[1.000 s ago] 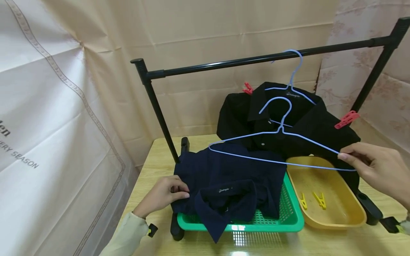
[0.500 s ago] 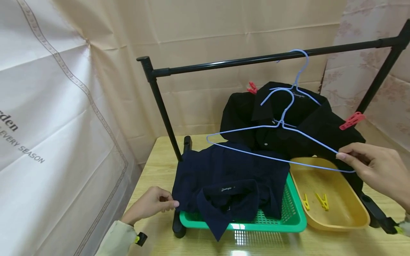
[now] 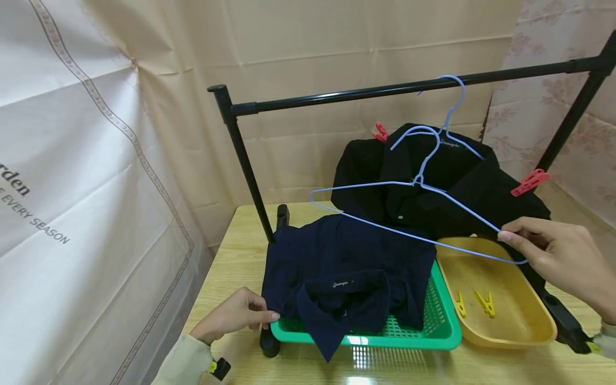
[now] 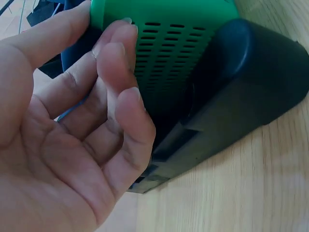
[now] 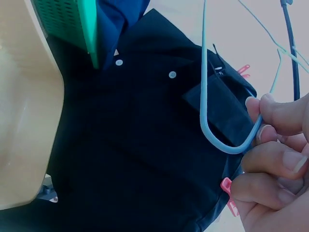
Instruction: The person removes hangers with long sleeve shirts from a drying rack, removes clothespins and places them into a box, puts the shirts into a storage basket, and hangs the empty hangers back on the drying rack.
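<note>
My right hand (image 3: 560, 256) pinches a blue wire clothes hanger (image 3: 385, 226) by its right end, holding it tilted above the clothes. In the right wrist view, thumb and fingertips close on the hanger's bent corner (image 5: 229, 149). My left hand (image 3: 236, 315) is at the left front corner of a green perforated basket (image 3: 404, 340), with thumb and curled fingers on either side of its rim in the left wrist view. A navy collared shirt (image 3: 346, 243) lies in the basket, its collar drooping over the front rim.
A black shirt (image 3: 481, 208) hangs from a second blue hanger (image 3: 451, 109) on a black rack (image 3: 337, 96), with red clothespins (image 3: 530, 182) at its shoulders. A yellow tray (image 3: 510, 337) holds yellow clothespins (image 3: 487, 305). The rack's foot (image 4: 241, 82) stands beside the basket.
My left hand has left the navy shirt's left side and come down to the basket's corner. The held hanger's hook end has risen, tilting it more; its right end stays in my right hand.
</note>
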`<act>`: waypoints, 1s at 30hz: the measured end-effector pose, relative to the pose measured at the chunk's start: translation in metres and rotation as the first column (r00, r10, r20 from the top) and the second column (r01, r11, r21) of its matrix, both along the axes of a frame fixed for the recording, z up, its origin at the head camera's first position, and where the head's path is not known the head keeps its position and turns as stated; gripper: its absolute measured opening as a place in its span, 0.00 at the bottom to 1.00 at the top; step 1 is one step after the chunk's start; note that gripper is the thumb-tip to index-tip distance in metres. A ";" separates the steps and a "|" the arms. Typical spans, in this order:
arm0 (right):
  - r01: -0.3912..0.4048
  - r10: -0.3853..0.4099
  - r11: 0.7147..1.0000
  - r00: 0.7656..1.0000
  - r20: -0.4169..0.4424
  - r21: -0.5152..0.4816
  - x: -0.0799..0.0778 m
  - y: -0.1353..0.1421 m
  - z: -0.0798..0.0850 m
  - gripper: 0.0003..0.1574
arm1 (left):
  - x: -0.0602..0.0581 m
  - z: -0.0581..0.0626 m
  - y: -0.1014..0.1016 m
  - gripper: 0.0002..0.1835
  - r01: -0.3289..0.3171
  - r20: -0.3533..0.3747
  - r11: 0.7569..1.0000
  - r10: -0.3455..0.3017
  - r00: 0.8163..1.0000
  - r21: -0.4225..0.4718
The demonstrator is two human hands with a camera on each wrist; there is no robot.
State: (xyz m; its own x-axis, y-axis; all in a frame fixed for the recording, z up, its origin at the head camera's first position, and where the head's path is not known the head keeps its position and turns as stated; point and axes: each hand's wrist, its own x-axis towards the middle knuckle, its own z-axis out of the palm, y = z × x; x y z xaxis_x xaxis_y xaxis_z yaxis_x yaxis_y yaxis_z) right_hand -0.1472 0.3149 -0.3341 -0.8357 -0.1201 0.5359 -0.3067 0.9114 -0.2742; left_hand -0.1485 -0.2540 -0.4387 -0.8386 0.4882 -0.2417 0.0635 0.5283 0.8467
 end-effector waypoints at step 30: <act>-0.038 0.056 0.976 0.995 0.078 -0.217 0.007 -0.041 0.048 0.05 | 0.003 -0.002 0.003 0.20 0.026 0.080 0.996 -0.032 0.996 0.085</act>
